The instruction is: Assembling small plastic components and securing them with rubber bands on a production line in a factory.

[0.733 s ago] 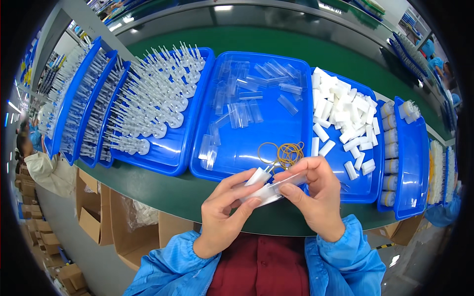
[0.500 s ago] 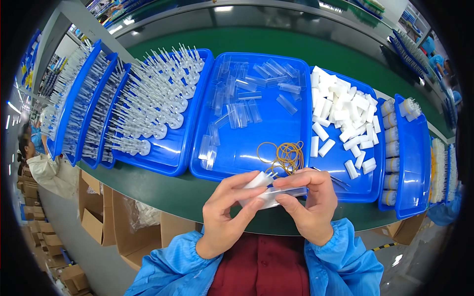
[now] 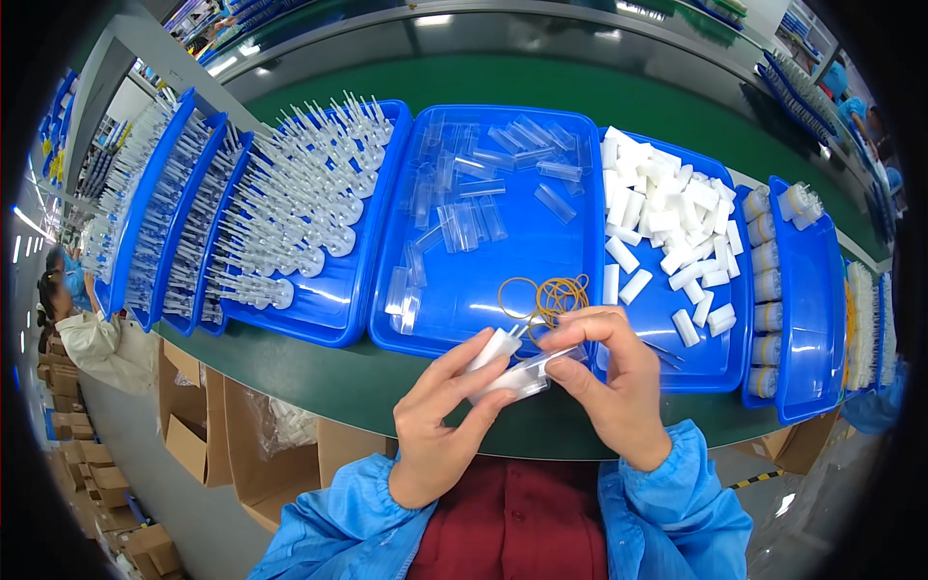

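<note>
Over the near edge of the middle tray, my left hand (image 3: 435,425) is closed around a white cylinder (image 3: 495,348) with thin pale prongs at its far end. A clear plastic sleeve (image 3: 559,363) lies crosswise just below it, with its left part in the same grip over something white. At the sleeve's right end, my right hand (image 3: 619,387) pinches with thumb and fingers. Just beyond the fingers, a loose bundle of tan rubber bands (image 3: 561,295) rests in the blue middle tray (image 3: 551,249), partly hidden by my hands. Clear plastic sleeves (image 3: 464,227) lie scattered farther back there.
White foam-like cylinders (image 3: 667,208) fill much of the right tray, with tweezers (image 3: 665,354) near its front. Left trays hold upright translucent stemmed parts (image 3: 319,217). Stacked trays (image 3: 810,319) stand far right. Cardboard boxes (image 3: 256,454) sit below the table; another person (image 3: 97,338) is at far left.
My right fingers have lifted a little and shifted along the sleeve's right end. The sleeve now slants up to the right, and my left hand has tilted slightly with the white cylinder.
</note>
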Demonstrator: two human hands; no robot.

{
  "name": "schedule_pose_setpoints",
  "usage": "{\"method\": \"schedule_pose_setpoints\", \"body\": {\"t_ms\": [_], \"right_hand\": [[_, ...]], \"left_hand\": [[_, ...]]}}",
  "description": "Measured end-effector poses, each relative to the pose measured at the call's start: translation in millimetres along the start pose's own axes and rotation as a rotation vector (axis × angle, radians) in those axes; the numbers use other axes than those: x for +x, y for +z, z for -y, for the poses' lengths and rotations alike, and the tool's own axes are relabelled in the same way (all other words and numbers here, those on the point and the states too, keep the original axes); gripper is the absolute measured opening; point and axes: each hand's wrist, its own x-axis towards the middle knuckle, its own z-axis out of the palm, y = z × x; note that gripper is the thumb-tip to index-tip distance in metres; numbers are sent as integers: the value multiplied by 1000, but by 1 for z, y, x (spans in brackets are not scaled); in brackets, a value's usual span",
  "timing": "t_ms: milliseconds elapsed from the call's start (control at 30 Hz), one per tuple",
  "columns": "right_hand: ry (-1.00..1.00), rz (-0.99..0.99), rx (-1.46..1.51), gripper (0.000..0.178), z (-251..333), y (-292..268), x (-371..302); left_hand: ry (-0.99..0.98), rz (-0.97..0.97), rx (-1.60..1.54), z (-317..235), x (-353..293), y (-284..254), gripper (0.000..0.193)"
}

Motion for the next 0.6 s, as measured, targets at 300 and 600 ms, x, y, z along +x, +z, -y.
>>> {"method": "schedule_pose_setpoints", "body": {"t_ms": [300, 600], "right_hand": [[209, -108, 227, 33, 5, -3, 5], [166, 41, 285, 35, 0, 4, -5]], "left_hand": [[-73, 74, -308, 8, -3, -4, 34], [-81, 79, -583, 15, -13, -4, 33]]}}
